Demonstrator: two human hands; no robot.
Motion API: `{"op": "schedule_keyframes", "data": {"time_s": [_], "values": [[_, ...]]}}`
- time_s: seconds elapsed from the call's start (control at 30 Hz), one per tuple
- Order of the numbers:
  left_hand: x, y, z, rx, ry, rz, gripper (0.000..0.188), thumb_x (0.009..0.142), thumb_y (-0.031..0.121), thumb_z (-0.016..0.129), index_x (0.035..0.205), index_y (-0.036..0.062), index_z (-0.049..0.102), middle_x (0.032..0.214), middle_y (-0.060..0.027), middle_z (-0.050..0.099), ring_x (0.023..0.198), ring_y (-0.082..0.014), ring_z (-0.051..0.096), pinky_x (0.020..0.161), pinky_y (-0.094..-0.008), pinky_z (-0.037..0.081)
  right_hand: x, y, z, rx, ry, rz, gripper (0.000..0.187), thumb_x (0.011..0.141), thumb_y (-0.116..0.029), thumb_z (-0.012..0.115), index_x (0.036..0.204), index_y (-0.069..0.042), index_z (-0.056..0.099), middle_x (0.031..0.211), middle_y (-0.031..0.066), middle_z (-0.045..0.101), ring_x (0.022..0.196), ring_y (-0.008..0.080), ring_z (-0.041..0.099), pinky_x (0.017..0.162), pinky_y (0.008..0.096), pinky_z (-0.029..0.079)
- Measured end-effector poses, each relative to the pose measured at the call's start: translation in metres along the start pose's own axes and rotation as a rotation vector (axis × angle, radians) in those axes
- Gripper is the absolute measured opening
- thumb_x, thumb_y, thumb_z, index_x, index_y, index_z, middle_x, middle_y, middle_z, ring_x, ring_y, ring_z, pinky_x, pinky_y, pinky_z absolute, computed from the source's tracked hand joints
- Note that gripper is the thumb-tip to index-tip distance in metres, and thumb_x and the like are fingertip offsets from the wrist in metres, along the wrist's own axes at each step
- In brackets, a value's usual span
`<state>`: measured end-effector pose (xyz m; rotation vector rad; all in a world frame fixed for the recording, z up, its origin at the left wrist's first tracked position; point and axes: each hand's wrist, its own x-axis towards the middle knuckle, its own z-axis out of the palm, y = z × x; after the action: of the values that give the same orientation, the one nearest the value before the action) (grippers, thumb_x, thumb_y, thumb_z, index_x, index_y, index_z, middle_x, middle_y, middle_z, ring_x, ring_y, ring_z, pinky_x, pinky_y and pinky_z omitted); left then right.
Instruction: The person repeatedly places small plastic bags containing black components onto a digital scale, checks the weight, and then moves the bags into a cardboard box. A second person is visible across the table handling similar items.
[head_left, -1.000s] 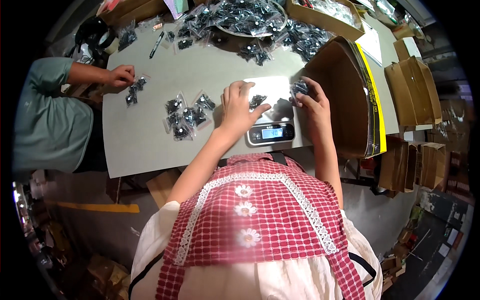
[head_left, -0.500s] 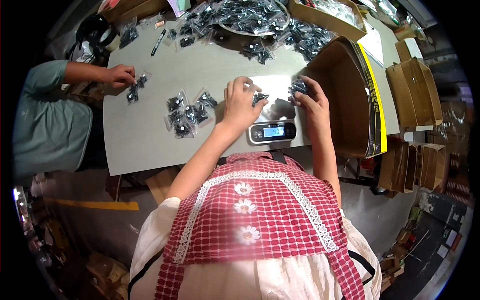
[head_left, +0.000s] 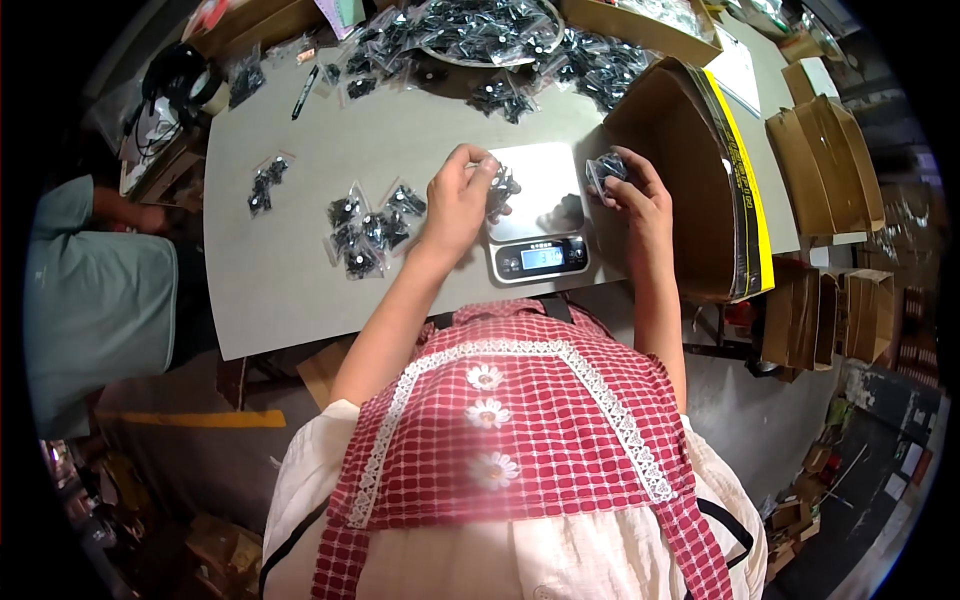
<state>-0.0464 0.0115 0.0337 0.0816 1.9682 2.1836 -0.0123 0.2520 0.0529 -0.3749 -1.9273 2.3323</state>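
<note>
My left hand (head_left: pixel 457 205) pinches a small clear plastic bag of black parts (head_left: pixel 503 190) at the left edge of a digital kitchen scale (head_left: pixel 545 165). To the right of the scale's plate, my right hand (head_left: pixel 641 200) is closed around another clear bag of black parts (head_left: pixel 606 170). The scale's silvery plate carries dark reflections, and its display is lit. Beside my left forearm lies a group of similar filled bags (head_left: pixel 374 230) on the table (head_left: pixel 330 140).
An open cardboard box (head_left: pixel 690 190) with a yellow edge stands right of my right hand. At the back, a heap of filled bags surrounds a round tray (head_left: pixel 490 62). A marker (head_left: pixel 305 92) and two or so bags (head_left: pixel 268 184) lie left. Another person (head_left: pixel 105 290) is at the table's left.
Both hands have drawn apart, the left one leftward and the right one slightly rightward, each keeping its bag. The other person's hand has pulled back from the bags at left. The display reading differs.
</note>
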Motion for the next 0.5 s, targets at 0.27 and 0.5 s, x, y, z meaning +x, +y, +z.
{"op": "schedule_keyframes", "data": {"time_s": [0.27, 0.5], "values": [[0.000, -0.021, -0.005, -0.171, -0.036, -0.159, 0.021, 0.103, 0.016, 0.059, 0.115, -0.0006, 0.060, 0.099, -0.0119, 0.072, 0.082, -0.0128, 0.067, 0.071, -0.0255, 0.054, 0.002, 0.005, -0.012, -0.042, 0.010, -0.015, 0.047, 0.087, -0.004, 0.063, 0.134, 0.001, 0.058, 0.103, 0.0095, 0.066, 0.085, 0.0156, 0.069, 0.073, 0.0213, 0.048], [-0.002, -0.022, -0.010, -0.075, 0.007, -0.016, 0.033, 0.088, -0.001, 0.070, 0.119, -0.0032, 0.058, 0.106, -0.0112, 0.068, 0.093, -0.0135, 0.065, 0.080, -0.0258, 0.053, 0.001, 0.008, -0.019, -0.015, 0.020, -0.011, 0.047, 0.087, -0.004, 0.063, 0.133, 0.002, 0.059, 0.102, 0.0100, 0.066, 0.083, 0.0155, 0.067, 0.075, 0.0226, 0.050]]}}
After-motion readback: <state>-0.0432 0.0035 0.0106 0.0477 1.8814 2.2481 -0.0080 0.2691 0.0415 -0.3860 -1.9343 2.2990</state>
